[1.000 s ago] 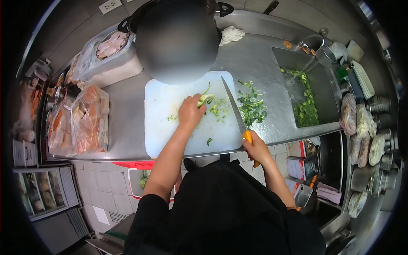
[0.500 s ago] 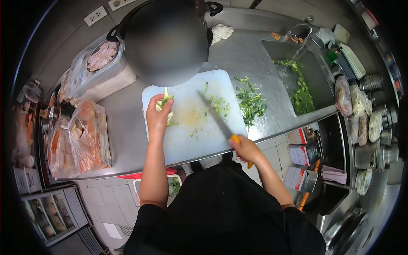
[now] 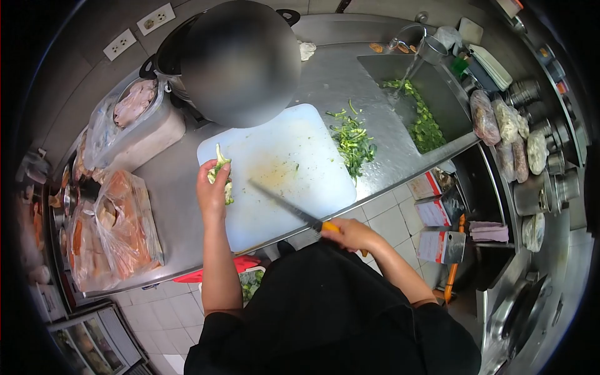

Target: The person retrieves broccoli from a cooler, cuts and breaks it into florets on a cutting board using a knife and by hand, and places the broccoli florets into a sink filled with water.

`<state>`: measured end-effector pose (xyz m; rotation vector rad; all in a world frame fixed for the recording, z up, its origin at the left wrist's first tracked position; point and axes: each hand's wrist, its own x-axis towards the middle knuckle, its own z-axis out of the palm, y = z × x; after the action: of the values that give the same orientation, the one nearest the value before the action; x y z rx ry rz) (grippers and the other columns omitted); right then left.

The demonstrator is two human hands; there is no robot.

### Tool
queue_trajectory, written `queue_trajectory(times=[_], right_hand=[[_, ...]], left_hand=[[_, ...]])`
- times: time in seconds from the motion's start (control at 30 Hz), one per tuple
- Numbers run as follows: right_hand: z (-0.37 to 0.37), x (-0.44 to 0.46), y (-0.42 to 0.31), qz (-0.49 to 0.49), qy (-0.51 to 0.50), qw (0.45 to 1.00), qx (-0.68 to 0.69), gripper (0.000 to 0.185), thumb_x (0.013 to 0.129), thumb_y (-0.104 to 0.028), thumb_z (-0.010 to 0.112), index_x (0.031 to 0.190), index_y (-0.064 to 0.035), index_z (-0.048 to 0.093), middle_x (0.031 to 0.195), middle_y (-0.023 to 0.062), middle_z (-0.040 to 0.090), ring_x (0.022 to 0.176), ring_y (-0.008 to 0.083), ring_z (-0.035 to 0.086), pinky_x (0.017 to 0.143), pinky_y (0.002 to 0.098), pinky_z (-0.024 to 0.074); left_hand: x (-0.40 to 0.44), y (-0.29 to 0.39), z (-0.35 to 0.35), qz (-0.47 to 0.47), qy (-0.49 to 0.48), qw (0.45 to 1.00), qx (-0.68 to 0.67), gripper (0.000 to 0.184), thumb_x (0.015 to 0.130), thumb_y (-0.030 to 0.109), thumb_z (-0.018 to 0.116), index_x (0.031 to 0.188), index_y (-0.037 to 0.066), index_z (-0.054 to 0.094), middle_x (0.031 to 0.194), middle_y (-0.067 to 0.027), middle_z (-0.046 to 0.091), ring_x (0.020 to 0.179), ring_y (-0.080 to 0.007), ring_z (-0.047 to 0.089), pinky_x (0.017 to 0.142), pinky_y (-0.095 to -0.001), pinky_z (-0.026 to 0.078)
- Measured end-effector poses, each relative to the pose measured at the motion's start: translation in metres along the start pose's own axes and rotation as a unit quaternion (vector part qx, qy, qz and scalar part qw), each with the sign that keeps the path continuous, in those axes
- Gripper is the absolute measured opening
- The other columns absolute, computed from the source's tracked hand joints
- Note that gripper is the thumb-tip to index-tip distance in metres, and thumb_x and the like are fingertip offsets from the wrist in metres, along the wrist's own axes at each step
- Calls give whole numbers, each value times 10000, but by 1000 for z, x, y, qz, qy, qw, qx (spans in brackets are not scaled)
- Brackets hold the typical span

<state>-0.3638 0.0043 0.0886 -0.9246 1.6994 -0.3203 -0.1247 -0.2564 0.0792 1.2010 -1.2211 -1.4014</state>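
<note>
Over the board (image 3: 287, 140), the knife (image 3: 300, 214) has swung left.

Orange-yellow marks the handle (image 3: 330, 227) of the grey-bladed knife (image 3: 286, 204) I watch remotely; the cutting board (image 3: 300, 140) shows white, blotched tan, the vegetable piece (image 3: 220, 162) green and cream, the trimmings (image 3: 354, 140) green, the clothing (image 3: 337, 300) black, the floor tiles (image 3: 392, 224) gridded grey.

Pot (image 3: 170, 55) partly hidden by round blur (image 3: 240, 65), knife handle (image 3: 330, 227) partly covered by right hand (image 3: 354, 235), black clothing (image 3: 337, 337) cut off below
</note>
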Motion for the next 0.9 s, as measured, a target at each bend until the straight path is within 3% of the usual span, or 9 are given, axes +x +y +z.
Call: queue_trajectory(times=[0.13,0.23,0.37,0.53,0.6,0.63,0.7,0.8,0.9], right_hand=[[-39,1,31,53,135,986,83,424,985,-491,598,1040,-71,603,639,73,581,500,142,575,443,312,471],[-61,-6,25,101,230,967,32,440,980,-492,594,1062,-61,599,723,124,655,596,238,658,536,381,530],[-53,26,10,2,291,945,-148,462,962,-476,579,1139,-49,581,977,237,717,960,428,683,842,516,525],[-56,67,12,-88,279,946,-138,480,925,-395,644,1265,-65,565,1176,226,647,945,406,681,889,472,528],[-72,67,36,-326,443,811,-201,623,894,-278,706,1427,-62,467,1248,217,584,867,348,688,856,429,550],[-87,49,35,-320,449,810,-199,623,894,-278,706,1427,-62,467,1248,217,584,867,348,688,856,429,550],[-118,12,41,-273,241,928,83,830,855,-163,741,1551,-63,301,1253,198,560,818,259,681,810,370,559],[-156,10,95,-247,276,915,157,941,815,-41,762,1583,-61,219,1227,142,541,813,121,645,676,278,557],[-230,11,151,-213,307,909,184,882,835,-138,760,1562,-38,270,1202,163,584,793,174,659,714,312,554]], left_hand=[[-6,-6,-5,5,-15,1000,12,349,871,174,787,1145,57,605,928,-34,659,746,-109,606,637,-253,482],[-11,-14,-2,-10,-28,999,26,344,874,172,782,1144,58,602,935,-37,662,743,-112,606,641,-253,479],[-27,-9,30,-63,-55,996,-15,326,882,167,771,1139,62,600,934,-44,666,746,-117,607,649,-252,479],[-47,-19,114,-51,-164,985,-15,301,928,168,725,1173,73,578,924,-37,677,720,-98,617,613,-227,488],[-59,-27,164,-48,-192,980,-16,290,931,159,723,1168,69,581,924,-42,676,734,-96,620,620,-236,495],[-65,-31,191,-65,-212,975,-20,305,918,164,738,1161,50,592,957,-49,667,781,-106,617,672,-248,502],[-81,-36,249,-109,-252,961,-23,312,908,186,753,1136,27,611,1008,-66,654,854,-123,618,737,-271,520],[-96,-72,349,-114,-288,950,-28,316,909,192,750,1137,23,613,1013,-80,660,855,-137,630,733,-271,524],[-93,-80,451,-186,-357,914,-48,395,910,243,749,1191,12,597,1050,-108,661,926,-170,640,751,-303,534]])
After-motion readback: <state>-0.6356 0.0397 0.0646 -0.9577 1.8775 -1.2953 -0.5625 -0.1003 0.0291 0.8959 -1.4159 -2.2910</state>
